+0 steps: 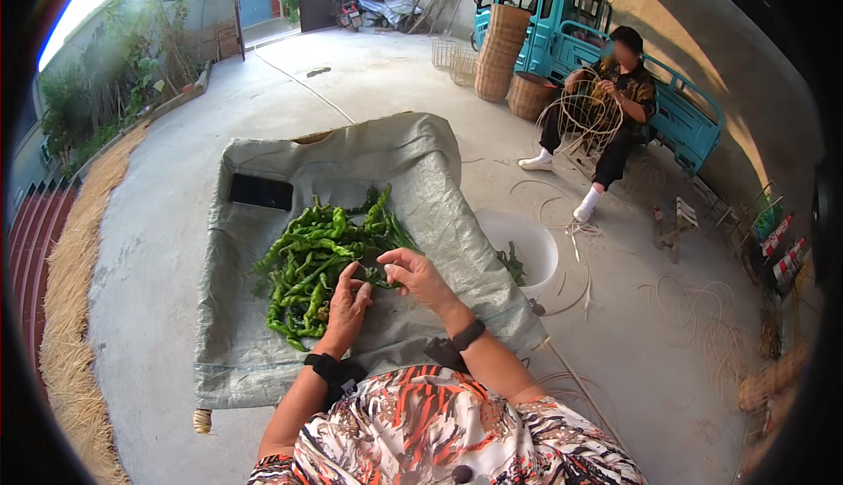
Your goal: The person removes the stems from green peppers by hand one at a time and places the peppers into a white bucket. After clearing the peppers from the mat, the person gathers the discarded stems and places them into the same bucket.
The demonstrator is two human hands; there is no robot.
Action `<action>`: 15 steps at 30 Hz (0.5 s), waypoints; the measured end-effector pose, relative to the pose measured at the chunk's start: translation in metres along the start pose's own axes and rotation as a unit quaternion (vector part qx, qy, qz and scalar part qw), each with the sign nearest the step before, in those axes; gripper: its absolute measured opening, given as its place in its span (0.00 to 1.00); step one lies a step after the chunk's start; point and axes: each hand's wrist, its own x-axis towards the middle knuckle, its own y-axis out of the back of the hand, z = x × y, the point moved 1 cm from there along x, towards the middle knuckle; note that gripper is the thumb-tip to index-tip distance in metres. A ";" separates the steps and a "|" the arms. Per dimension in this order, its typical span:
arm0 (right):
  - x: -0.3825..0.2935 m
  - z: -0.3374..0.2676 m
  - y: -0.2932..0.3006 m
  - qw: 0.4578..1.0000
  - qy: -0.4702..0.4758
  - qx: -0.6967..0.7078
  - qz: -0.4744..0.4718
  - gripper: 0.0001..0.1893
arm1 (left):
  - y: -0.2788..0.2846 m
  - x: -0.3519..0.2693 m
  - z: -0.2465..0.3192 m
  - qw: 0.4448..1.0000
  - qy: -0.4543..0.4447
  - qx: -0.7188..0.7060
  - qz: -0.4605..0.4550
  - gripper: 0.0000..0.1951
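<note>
A heap of wrinkled green chili peppers [309, 254] lies on a grey-green woven plastic sheet [421, 175] spread over a raised surface before me. At the heap's lower right edge is my left hand [349, 304], its index finger and thumb apart; whether anything thin is between them is unclear. My right hand [415, 274] is just to the right, its thumb and fingers bent around a small dark green leafy piece [379, 279]. The two hands are close but not touching. A black smartphone [261, 192] rests on the sheet's upper left part.
A white plastic tub [540, 254] holding green leaves stands right of the sheet. Beyond it a seated person [625, 83] holds a frame of thin strips beside a teal cargo tricycle [550, 11]. Woven baskets [504, 50] are stacked nearby; loose strips [691, 307] lie on the floor at right.
</note>
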 end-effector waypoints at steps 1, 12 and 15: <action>-0.003 -0.003 0.001 1.000 -0.004 0.026 -0.015 0.10 | 0.001 -0.003 0.004 1.000 0.009 0.003 0.010 0.20; -0.007 -0.006 0.006 0.999 -0.026 0.007 -0.046 0.13 | 0.004 -0.009 0.012 0.994 0.049 -0.097 -0.022 0.13; -0.010 -0.011 0.012 0.992 -0.052 0.064 -0.101 0.15 | 0.004 -0.006 0.018 0.991 0.063 -0.120 0.022 0.12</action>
